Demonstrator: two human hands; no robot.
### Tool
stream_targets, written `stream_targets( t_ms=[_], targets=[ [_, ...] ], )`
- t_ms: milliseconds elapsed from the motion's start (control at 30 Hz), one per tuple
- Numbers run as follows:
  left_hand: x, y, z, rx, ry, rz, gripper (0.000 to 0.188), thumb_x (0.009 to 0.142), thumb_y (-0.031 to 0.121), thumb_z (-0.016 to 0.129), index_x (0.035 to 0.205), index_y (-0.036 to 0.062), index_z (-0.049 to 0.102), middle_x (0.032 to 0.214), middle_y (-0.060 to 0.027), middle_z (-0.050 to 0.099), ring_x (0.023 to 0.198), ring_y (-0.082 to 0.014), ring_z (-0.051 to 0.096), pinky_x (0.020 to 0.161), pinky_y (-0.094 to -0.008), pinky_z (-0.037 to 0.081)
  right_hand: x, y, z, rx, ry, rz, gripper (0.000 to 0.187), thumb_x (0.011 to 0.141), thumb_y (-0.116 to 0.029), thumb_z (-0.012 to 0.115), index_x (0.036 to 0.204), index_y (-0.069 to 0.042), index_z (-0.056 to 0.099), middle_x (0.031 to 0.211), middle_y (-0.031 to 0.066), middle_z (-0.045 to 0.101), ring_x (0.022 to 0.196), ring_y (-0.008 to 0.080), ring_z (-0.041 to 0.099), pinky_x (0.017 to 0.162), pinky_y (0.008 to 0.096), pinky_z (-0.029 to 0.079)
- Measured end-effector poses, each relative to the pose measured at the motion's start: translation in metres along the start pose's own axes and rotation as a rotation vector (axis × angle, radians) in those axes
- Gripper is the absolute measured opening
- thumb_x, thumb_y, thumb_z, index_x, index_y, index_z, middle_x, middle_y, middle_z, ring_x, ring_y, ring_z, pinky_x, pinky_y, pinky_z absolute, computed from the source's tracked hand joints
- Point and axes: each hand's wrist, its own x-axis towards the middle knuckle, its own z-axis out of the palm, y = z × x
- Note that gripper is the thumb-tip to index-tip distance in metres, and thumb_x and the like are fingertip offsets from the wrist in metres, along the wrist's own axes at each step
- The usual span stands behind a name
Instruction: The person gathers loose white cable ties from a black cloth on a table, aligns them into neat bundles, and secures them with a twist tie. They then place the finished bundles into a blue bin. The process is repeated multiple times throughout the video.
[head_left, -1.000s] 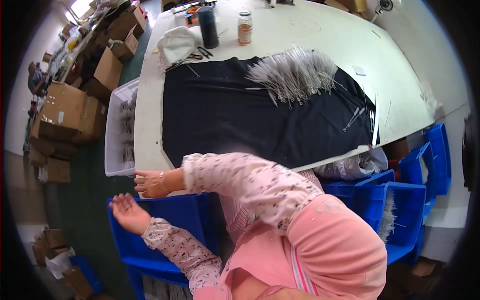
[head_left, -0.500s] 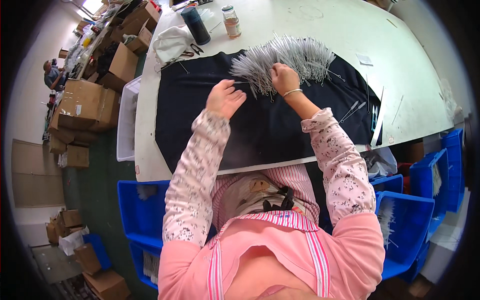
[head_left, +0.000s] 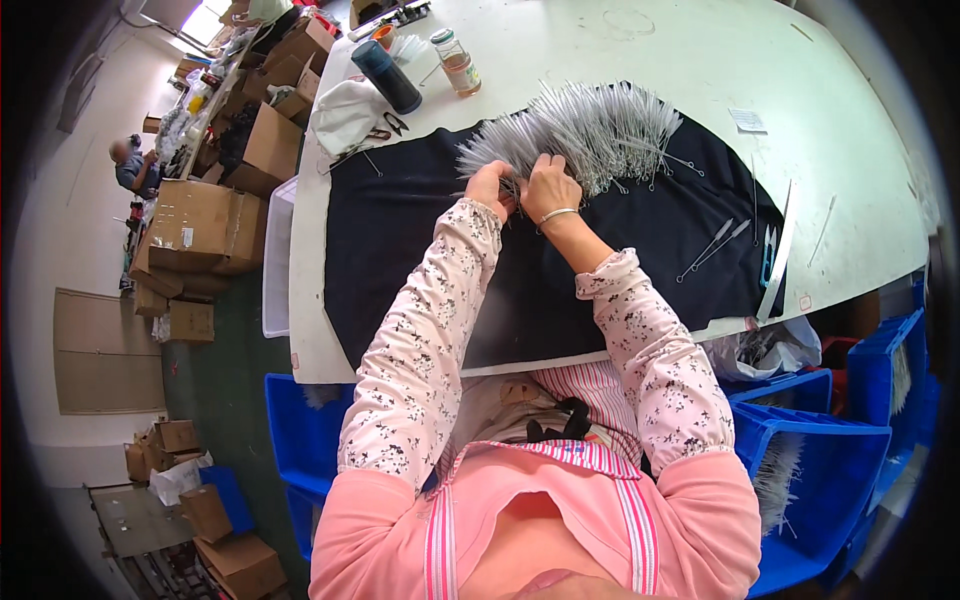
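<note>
Both hands are working the near edge of the fanned heap of thin silvery wire pins (head_left: pixel 590 130) on the black cloth (head_left: pixel 420 240); the left hand (head_left: pixel 488 188) and right hand (head_left: pixel 550 186) are curling fingers into the strands, apparently gathering a bunch; what each pinches I cannot tell; next seems a clean separation.

One view only, the head camera, is looking steeply down from above the person's own chest and pink apron. It is facing forward over the white table (head_left: pixel 850 130), whose far edge is bending toward the top rim under the fisheye. The forearms are coming in from the lower edge and reaching to mid-frame, so the black cloth (head_left: pixel 420 230) is sitting near. To the left the view is taking in the floor and stacked cardboard boxes (head_left: pixel 200 225), farther off.
</note>
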Motion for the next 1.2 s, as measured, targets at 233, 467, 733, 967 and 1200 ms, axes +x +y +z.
stream_targets(
  t_ms=[233, 467, 733, 967, 1200],
  targets=[
    [0.018, -0.007, -0.014, 0.039, -0.112, 0.031, 0.030, 0.077, 0.017, 0.071, 0.101, 0.0083, 0.055, 0.089, -0.0102, 0.058, 0.074, -0.0225, 0.059, 0.069, -0.0369, 0.053, -0.002, -0.010, 0.007, -0.061, -0.048, -0.159, 0.037, 0.076, -0.035, 0.067, 0.094, -0.003, 0.061, 0.095, 0.0150, 0.060, 0.082, 0.0341, 0.065, 0.070, 0.0419, 0.053],
    [0.027, -0.007, -0.029, -0.054, -0.147, -0.024, 0.016, 0.079, 0.015, 0.070, 0.089, 0.0072, 0.061, 0.089, -0.0087, 0.065, 0.079, -0.0221, 0.063, 0.073, -0.0367, 0.053, -0.018, -0.021, 0.013, -0.049, -0.113, -0.307, 0.027, 0.078, -0.020, 0.058, 0.096, -0.001, 0.062, 0.094, 0.0138, 0.062, 0.077, 0.0297, 0.067, 0.065, 0.0374, 0.055],
    [0.055, -0.019, -0.066, -0.210, -0.169, -0.030, 0.011, 0.083, 0.007, 0.057, 0.092, 0.0007, 0.060, 0.093, -0.0127, 0.065, 0.085, -0.0282, 0.064, 0.081, -0.0470, 0.052, 0.003, -0.017, -0.018, 0.280, 0.102, -0.234, 0.028, 0.082, -0.025, 0.054, 0.101, -0.008, 0.065, 0.094, 0.0150, 0.066, 0.088, 0.0338, 0.064, 0.077, 0.0443, 0.050],
    [0.022, -0.021, -0.063, -0.340, -0.279, -0.029, 0.010, 0.086, 0.010, 0.059, 0.092, 0.0026, 0.062, 0.092, -0.0106, 0.066, 0.083, -0.0260, 0.064, 0.080, -0.0451, 0.053, -0.018, -0.016, 0.003, 0.210, -0.249, -0.377, 0.021, 0.081, -0.017, 0.050, 0.094, -0.008, 0.065, 0.093, 0.0152, 0.066, 0.086, 0.0331, 0.064, 0.075, 0.0438, 0.051],
    [0.017, -0.024, -0.072, -0.280, -0.209, 0.136, 0.007, 0.083, 0.008, 0.061, 0.085, 0.0022, 0.063, 0.081, -0.0081, 0.065, 0.073, -0.0233, 0.064, 0.069, -0.0373, 0.054, -0.019, -0.025, -0.002, 0.426, -0.119, -0.402, 0.017, 0.080, -0.015, 0.054, 0.089, -0.010, 0.067, 0.085, 0.0128, 0.067, 0.078, 0.0318, 0.064, 0.070, 0.0405, 0.051]
  ],
)
